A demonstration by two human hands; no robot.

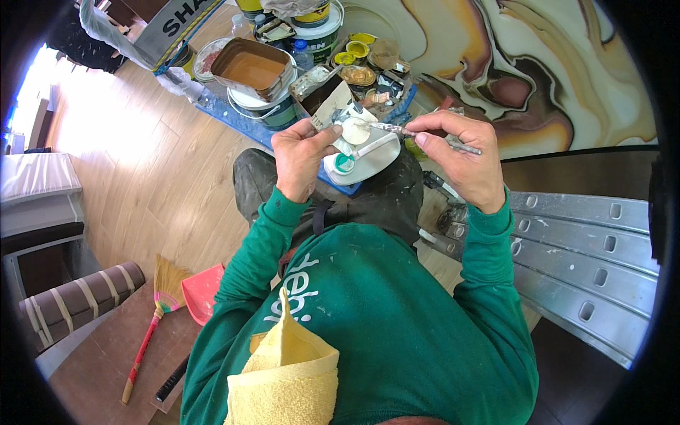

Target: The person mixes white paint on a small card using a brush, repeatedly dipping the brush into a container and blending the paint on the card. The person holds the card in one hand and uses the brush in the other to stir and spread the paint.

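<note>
My left hand [301, 152] holds a paint-smeared scraper [333, 106] with a round blob of cream paint [355, 130] on it. Just under that hand rests a white plastic bottle [365, 159], cut open, with a green cap [344, 163], on my lap. My right hand [464, 159] grips a thin paint-crusted brush [418, 133] whose tip reaches into the cream blob. Both sleeves are green. A yellow towel [283, 368] hangs over my shoulder.
Paint tubs [273, 106], a metal tray of brown paint [251, 67] and small yellow pots [354, 51] stand on a blue sheet below. A swirled mural [538, 64] fills the wall to the right. An aluminium ladder [588, 262] lies right; a broom [152, 319] and red dustpan [202, 290] lie left.
</note>
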